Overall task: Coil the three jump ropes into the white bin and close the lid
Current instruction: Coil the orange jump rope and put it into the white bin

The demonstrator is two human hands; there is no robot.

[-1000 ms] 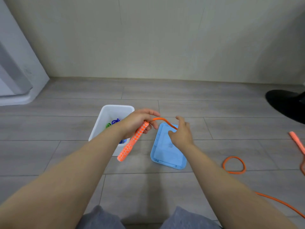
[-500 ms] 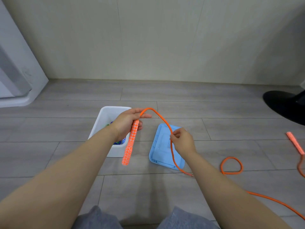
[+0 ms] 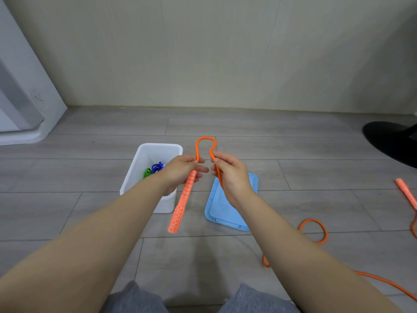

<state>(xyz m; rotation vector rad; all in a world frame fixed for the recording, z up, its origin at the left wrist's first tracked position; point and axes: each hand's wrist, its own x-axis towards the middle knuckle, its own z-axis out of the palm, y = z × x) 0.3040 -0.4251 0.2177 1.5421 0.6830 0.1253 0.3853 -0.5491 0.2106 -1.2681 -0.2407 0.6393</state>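
1. Fingers of the left hand [image 3: 180,171] curl round the top of the orange-and-white patterned jump rope handle [image 3: 182,203], which hangs slanting down.
2. Right hand [image 3: 231,175] pinches the thin orange rope cord [image 3: 205,141], which arches in a loop between both hands.
3. Open white plastic bin [image 3: 155,150] on the floor holds blue and green ropes [image 3: 154,168].
4. Light blue rectangular lid [image 3: 225,213] lies just beside the bin.
5. More orange cord trails right, towards a second patterned handle [image 3: 406,194].
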